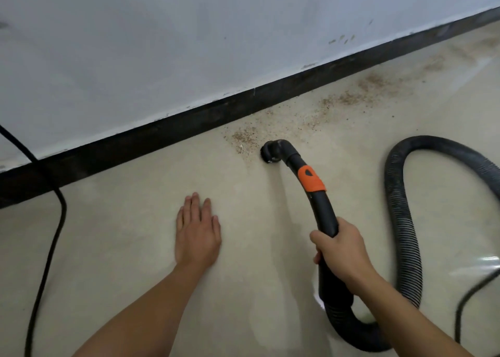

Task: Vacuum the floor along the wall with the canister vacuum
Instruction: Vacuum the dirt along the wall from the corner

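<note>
1. Trailing down the left edge, a thin black power cable (50,221) crosses the dark skirting board (151,142) at the foot of the white painted wall (162,45) and runs on over the pale beige floor (121,248).
2. The left hand (197,234) rests palm down on the floor, apart from the skirting board. Its fingers are straight and lie close together (only slim gaps show between them), and it holds nothing.
3. A scatter of brown gritty debris (243,138) lies on the floor just beside the skirting board and carries on in patches along the wall toward the upper right.
4. The round black vacuum nozzle (270,153) sits on the floor at the near edge of that debris, near the skirting board but not touching it.
5. A curved black wand with an orange collar (311,179) leads back from the nozzle toward the person.
6. The right hand (341,248) grips the wand below the collar, its fingers curled round the tube.
7. A ribbed black hose (403,221) leaves the wand's lower end, bends beneath the right forearm, and arches over the floor to the right edge.
8. A second thin black cable (470,294), blurred, lies at the lower right.
</note>
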A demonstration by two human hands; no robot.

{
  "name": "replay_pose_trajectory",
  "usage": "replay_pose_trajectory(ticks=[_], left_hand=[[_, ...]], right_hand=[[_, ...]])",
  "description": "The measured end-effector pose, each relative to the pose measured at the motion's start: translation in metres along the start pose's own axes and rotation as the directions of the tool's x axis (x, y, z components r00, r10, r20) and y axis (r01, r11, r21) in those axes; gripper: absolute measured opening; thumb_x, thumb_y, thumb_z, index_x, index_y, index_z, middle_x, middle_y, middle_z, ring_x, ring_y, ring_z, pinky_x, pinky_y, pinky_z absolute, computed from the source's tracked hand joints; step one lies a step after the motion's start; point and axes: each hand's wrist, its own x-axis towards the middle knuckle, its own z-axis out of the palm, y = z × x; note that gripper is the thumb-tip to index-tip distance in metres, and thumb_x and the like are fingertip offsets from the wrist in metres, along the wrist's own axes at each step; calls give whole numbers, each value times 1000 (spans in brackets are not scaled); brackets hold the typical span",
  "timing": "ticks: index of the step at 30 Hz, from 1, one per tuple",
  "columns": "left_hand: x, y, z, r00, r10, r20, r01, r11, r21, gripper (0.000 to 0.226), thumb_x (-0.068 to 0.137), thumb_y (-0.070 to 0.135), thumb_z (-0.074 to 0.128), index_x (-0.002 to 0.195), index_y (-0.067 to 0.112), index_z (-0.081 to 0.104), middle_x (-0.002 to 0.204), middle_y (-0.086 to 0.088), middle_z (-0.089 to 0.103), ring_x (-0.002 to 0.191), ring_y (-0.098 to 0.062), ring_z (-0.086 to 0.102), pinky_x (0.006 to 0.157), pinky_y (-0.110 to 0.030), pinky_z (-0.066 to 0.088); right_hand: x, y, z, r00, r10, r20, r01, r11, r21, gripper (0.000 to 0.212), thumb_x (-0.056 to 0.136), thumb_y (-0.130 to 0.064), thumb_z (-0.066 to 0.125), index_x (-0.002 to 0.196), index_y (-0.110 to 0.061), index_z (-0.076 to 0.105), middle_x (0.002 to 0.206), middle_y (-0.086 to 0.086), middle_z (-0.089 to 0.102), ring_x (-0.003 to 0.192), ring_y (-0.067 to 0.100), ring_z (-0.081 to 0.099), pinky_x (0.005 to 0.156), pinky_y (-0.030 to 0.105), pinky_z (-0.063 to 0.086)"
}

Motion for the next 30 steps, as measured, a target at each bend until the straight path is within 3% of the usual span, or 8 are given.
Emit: replay_pose_trajectory(ticks=[4, 7, 10, 14, 20, 26, 30], left_hand=[[1, 0, 0, 1000, -3, -1, 3, 1000, 1, 51, 100, 32, 34, 146, 11, 38, 157, -15, 26, 146, -28, 18, 119, -39, 13], [2, 0, 0, 1000, -6, -2, 6, 1000, -2, 51, 100, 32, 35, 146, 11, 38, 157, -15, 26, 147, -27, 17, 118, -38, 11], [2, -1, 1, 1000, -10, 1, 10, 1000, 4, 52, 100, 33, 28, 147, 12, 37, 157, -14, 25, 147, -27, 16, 119, -38, 10], [0, 0, -2, 1000, -11, -13, 11, 1000, 2, 56, 97, 34, 24, 145, 11, 40, 156, -15, 28, 146, -27, 20, 118, -39, 13], [2, -1, 0, 1000, -18, -4, 18, 1000, 5, 53, 100, 33, 27, 147, 12, 36, 158, -14, 24, 147, -26, 16, 118, -37, 9], [2, 0, 0, 1000, -12, 6, 12, 1000, -6, 53, 100, 34, 27, 149, 13, 33, 159, -13, 21, 148, -25, 13, 119, -36, 5], [1, -2, 2, 1000, -19, 5, 19, 1000, 3, 54, 100, 35, 25, 148, 13, 33, 159, -13, 21, 148, -25, 13, 119, -36, 5]], right_hand=[[-20, 12, 13, 993, -3, 120, 12, 997, -74, 13, 75, -16, 67, 81, -19, 56, 56, 7, 63, 44, 20, 66, 46, 30, 47], [-10, 16, 4, 999, 7, 35, -4, 997, -83, 13, 75, -14, 68, 81, -18, 57, 54, 8, 64, 43, 19, 65, 47, 33, 50], [23, 2, 2, 998, 39, -55, -37, 999, 27, 13, 78, -10, 67, 87, -10, 58, 59, 10, 64, 44, 20, 65, 53, 40, 56], [45, -20, 18, 999, 40, 2, -40, 989, 145, 14, 79, -10, 66, 89, -7, 57, 64, 11, 62, 45, 21, 64, 50, 33, 51], [16, -6, 28, 996, -16, 90, 17, 1000, -4, 13, 75, -15, 66, 83, -15, 56, 55, 8, 63, 46, 21, 66, 43, 28, 46], [54, -39, 46, 999, 22, -29, -20, 997, 79, 14, 79, -14, 65, 90, -12, 56, 69, 11, 65, 48, 21, 68, 57, 41, 58], [61, -50, 56, 998, 6, 69, -15, 993, 120, 15, 79, -14, 65, 91, -11, 57, 66, 9, 62, 47, 20, 66, 57, 39, 56]])
